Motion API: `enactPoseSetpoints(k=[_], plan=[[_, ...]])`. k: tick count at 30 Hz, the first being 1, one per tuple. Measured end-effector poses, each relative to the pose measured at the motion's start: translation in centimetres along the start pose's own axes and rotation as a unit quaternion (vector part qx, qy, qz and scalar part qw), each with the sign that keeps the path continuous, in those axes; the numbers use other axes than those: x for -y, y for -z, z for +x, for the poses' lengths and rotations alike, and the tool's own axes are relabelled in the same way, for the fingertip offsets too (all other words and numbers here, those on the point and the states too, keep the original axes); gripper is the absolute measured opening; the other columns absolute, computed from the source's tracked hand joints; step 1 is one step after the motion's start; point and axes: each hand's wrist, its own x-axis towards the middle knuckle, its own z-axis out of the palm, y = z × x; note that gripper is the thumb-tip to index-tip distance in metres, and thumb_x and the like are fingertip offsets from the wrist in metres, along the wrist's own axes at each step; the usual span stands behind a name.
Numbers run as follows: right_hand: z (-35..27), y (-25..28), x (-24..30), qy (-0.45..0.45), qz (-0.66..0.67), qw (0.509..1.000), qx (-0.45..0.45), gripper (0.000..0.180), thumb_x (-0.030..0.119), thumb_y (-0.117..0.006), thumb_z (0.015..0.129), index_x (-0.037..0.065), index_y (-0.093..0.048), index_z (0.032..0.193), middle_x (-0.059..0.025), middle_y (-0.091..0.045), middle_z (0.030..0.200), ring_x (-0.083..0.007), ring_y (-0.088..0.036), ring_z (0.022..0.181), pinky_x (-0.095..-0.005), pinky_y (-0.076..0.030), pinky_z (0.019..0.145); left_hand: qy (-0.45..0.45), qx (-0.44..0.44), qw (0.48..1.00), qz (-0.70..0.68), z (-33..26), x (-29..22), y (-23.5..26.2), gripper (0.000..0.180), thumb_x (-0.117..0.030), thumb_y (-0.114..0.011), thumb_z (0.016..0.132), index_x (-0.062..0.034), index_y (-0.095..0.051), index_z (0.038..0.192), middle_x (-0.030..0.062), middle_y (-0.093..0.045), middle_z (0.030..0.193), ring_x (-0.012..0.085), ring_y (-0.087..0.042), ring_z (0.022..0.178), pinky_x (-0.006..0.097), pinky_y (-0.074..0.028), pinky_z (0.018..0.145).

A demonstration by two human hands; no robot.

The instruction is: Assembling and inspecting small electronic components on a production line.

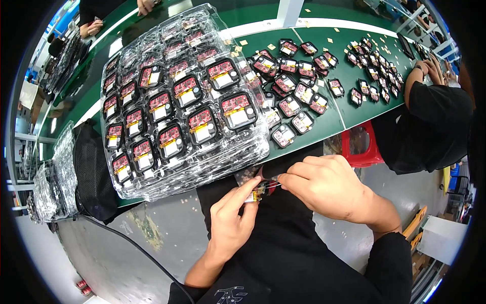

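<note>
On a green worktop (324,119) sit clear trays (185,101) of red circuit modules. Left hand (230,220) pinches one small module (255,194); right hand's (324,185) fingers clamp its tab, likely peeling, needing a steady pull.

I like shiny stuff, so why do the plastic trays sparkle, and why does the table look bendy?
In the head view, overhead light glares white off the stacked clear plastic trays; the fisheye lens bends the green table's straight edge and blacks out the corners; the small part pinched between the left hand and right hand is slightly blurred.
</note>
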Motion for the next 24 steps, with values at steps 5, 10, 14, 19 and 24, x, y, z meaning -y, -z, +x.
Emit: enactPoseSetpoints(k=[5, 10, 14, 19, 24], plan=[[1.2, 0.6, -1.3, 0.024, 0.021, 0.997, 0.074, 0.008, 0.015, -0.07, 0.085, 0.007, -0.07, 0.089, -0.0054, -0.067, 0.081, -0.0253, -0.071, 0.079, -0.0391, -0.055, 0.064, -0.011, 0.023, 0.999, 0.029, 0.1, -0.3, 0.2, 0.039, 0.014, -0.059, 0.094, 0.0009, -0.071, 0.128, 0.0144, -0.075, 0.103, 0.015, -0.072, 0.084, 0.029, -0.062, 0.077], [2.6, 0.8, -2.7, 0.034, 0.102, 0.984, 0.145, 0.008, 0.006, -0.064, 0.08, 0.004, -0.069, 0.086, -0.0129, -0.074, 0.086, -0.0365, -0.073, 0.08, -0.0472, -0.057, 0.067, -0.008, 0.03, 0.999, 0.017, -0.4, 0.2, -0.2, 0.039, 0.012, -0.061, 0.092, 0.0016, -0.07, 0.128, 0.0177, -0.076, 0.101, 0.0199, -0.075, 0.085, 0.031, -0.061, 0.077], [1.3, -0.5, -2.0, 0.108, 0.032, 0.993, 0.041, 0.01, 0.015, -0.066, 0.084, 0.005, -0.068, 0.082, -0.0072, -0.067, 0.079, -0.0266, -0.072, 0.078, -0.0403, -0.056, 0.067, 0.076, -0.005, 0.996, -0.047, -0.9, 0.3, -0.4, 0.041, 0.012, -0.061, 0.092, 0.0012, -0.069, 0.131, 0.0191, -0.077, 0.1, 0.0193, -0.076, 0.081, 0.03, -0.061, 0.075], [-1.0, -1.9, -0.1, 0.151, -0.127, 0.974, -0.113, 0.019, 0.015, -0.071, 0.075, 0.005, -0.072, 0.091, 0.0021, -0.057, 0.077, -0.0112, -0.056, 0.069, -0.0273, -0.042, 0.056, 0.099, -0.034, 0.99, -0.092, -0.7, 0.0, -0.4, 0.036, 0.01, -0.06, 0.096, 0.0044, -0.068, 0.131, 0.0136, -0.076, 0.098, 0.0134, -0.073, 0.083, 0.029, -0.064, 0.074], [-2.0, -2.5, 0.9, 0.101, -0.119, 0.979, -0.13, 0.026, 0.016, -0.072, 0.078, 0.003, -0.074, 0.1, 0.0001, -0.063, 0.083, -0.0114, -0.058, 0.071, -0.0259, -0.042, 0.057, 0.103, -0.041, 0.989, -0.098, -0.4, -0.5, -0.5, 0.032, 0.008, -0.061, 0.099, 0.0065, -0.068, 0.129, 0.0106, -0.074, 0.097, 0.0121, -0.072, 0.084, 0.03, -0.067, 0.075]])
